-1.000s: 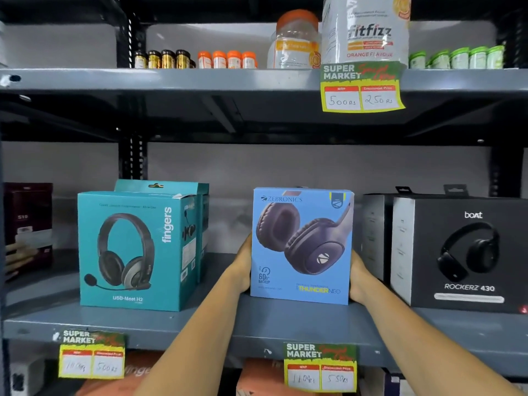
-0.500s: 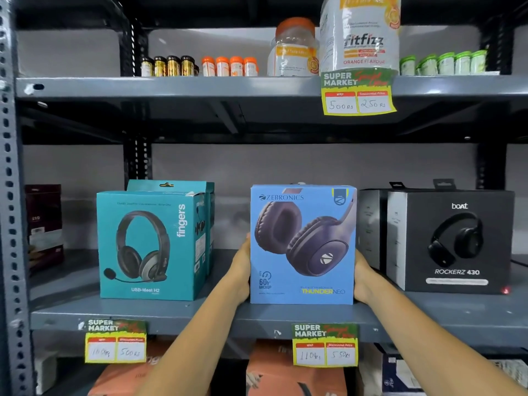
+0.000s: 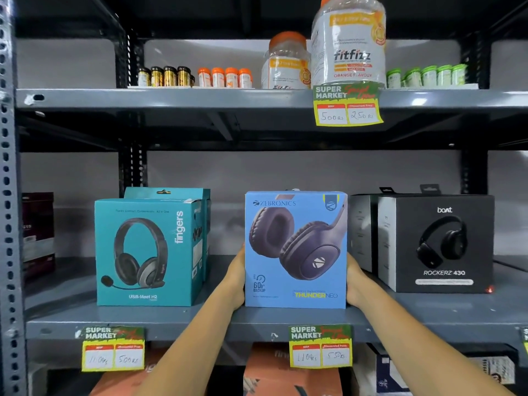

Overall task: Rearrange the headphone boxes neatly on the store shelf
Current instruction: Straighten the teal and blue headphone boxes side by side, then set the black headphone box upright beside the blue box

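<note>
Both hands are pressing against the sides of an upright light-blue cardboard Zebronics headphone box (image 3: 295, 250), the left hand (image 3: 236, 278) flat on its left side and the right hand (image 3: 354, 284) on its right, while the box is standing on the grey metal shelf (image 3: 200, 321) above a yellow-and-green price tag (image 3: 320, 346). A teal cardboard Fingers headset box (image 3: 148, 252) is sitting well apart to its left with a second teal box (image 3: 183, 192) just behind it, and a black cardboard boAt headphone box (image 3: 440, 244) is standing near its right side.
</note>
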A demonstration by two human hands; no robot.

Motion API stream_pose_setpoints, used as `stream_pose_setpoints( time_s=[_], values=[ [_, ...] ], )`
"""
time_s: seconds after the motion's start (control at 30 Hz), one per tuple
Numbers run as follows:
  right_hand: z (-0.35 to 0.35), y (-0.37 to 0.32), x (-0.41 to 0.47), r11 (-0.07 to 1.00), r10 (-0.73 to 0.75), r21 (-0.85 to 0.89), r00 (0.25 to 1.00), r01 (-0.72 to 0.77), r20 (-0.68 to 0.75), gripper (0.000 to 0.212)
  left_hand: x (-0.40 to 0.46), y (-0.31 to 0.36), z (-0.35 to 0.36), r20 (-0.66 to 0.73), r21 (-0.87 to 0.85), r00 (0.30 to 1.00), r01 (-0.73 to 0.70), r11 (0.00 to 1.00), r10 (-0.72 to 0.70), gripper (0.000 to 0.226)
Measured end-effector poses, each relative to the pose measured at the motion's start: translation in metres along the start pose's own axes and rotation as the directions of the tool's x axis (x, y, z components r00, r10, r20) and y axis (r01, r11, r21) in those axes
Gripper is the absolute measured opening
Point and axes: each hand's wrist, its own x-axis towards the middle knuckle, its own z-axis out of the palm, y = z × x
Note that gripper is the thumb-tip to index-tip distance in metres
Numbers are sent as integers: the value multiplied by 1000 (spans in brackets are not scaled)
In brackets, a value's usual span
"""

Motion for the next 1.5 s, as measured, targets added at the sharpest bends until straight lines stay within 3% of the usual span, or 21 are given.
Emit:
stream_pose_setpoints(
  time_s=[0.13, 0.2, 0.23, 0.3, 0.37, 0.5, 0.57, 0.67, 0.83, 0.9, 1.03, 1.07, 1.13, 1.2, 1.23, 1.3, 1.37, 1.5],
  values=[
    [-2, -3, -8, 999, -25, -42, 1000, 24, -1, 46, -17, 5, 5, -155, -29, 984, -93, 995, 87, 52],
    [-9, -5, -9, 995, -92, -41, 993, 89, -71, 53, -30, 8, 9, -255, -10, 923, -301, 954, 288, 52],
    [-12, -7, -11, 985, -172, -41, 979, 169, -108, 54, -40, 11, 15, -279, 36, 857, -442, 896, 434, 48],
    [-17, -15, -27, 909, -410, -127, 906, 397, -105, 47, -63, 18, 37, -249, 115, 708, -655, 746, 660, 47],
    [-25, -28, -48, 804, -582, -186, 811, 564, -57, 42, -82, 22, 72, -173, 121, 612, -764, 633, 772, 51],
    [-118, -80, -76, 631, -761, -238, 649, 738, -6, 53, -99, 5, 215, -62, 122, 536, -833, 540, 842, 51],
    [-147, -99, -79, 585, -790, -249, 612, 772, 39, 53, -101, 0, 254, -35, 57, 590, -804, 591, 806, 51],
    [-145, -102, -82, 578, -795, -229, 604, 784, 63, 52, -83, -4, 258, 4, 59, 601, -798, 600, 799, 48],
    [-174, -98, -67, 601, -770, -276, 636, 751, 54, 44, -30, -33, 279, -52, 67, 774, -627, 776, 630, 44],
    [-206, -100, -52, 607, -779, -288, 626, 741, -29, 43, -8, -43, 294, -81, 61, 837, -537, 841, 541, 46],
    [-260, -103, -15, 683, -728, -256, 604, 684, -325, 41, 34, -53, 298, -168, -5, 955, -247, 969, 243, 55],
    [-272, -103, -6, 730, -675, -221, 630, 647, -385, 42, 41, -56, 298, -165, -26, 971, -181, 983, 174, 56],
    [-293, -98, 17, 872, -482, -153, 765, 464, -428, 46, 51, -60, 298, -141, -22, 985, -104, 994, 100, 56],
    [-306, -91, 35, 980, -197, -98, 917, 173, -346, 55, 62, -64, 302, -118, -22, 991, -71, 997, 68, 54],
    [-310, -88, 42, 994, -87, -81, 958, 68, -275, 56, 66, -66, 303, -101, -32, 994, -49, 998, 45, 55],
    [-312, -86, 53, 996, 6, -85, 984, -22, -178, 47, 74, -69, 305, -62, -39, 998, -11, 999, 9, 58],
    [-311, -84, 60, 998, -11, -68, 987, 0, -161, 42, 83, -69, 304, -34, -33, 999, -2, 999, 1, 61],
    [-307, -73, 72, 999, -5, -34, 995, 1, -103, 58, 97, -65, 298, -90, 2, 996, -16, 1000, 16, 55]
  ],
)
